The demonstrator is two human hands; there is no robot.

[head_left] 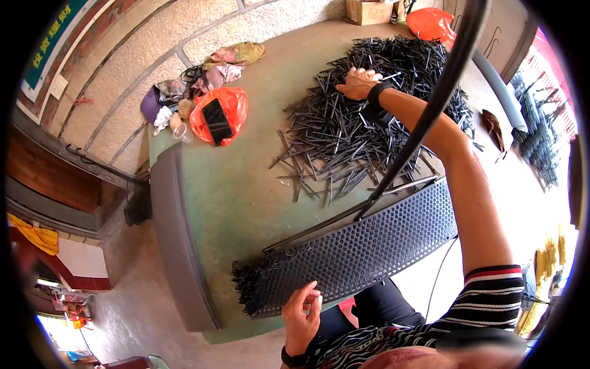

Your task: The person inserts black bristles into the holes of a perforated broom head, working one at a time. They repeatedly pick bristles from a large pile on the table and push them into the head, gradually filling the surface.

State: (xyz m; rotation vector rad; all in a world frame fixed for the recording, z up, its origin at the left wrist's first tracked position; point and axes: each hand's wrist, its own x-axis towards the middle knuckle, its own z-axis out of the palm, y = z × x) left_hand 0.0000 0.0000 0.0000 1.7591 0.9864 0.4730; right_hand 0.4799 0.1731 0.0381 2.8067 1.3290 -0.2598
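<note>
A large pile of thin black plastic-looking sticks lies spread on the green tabletop. My right hand reaches onto its far left part, thumb apart and fingers bent over the sticks; no stick shows plainly gripped. In front of me rests a long black board full of round holes, tilted on a metal frame. Many short black pieces stand upright in the holes at its left end. Just off the board's near edge, beside those pieces, my left hand has its fingers loosely bent and apart, with nothing visible in them.
A thick black bar rises across the view between my arms. At the left edge stands a long grey panel. A phone lies on an orange plastic bag; cloths are beside it. A cardboard box sits at the back.
</note>
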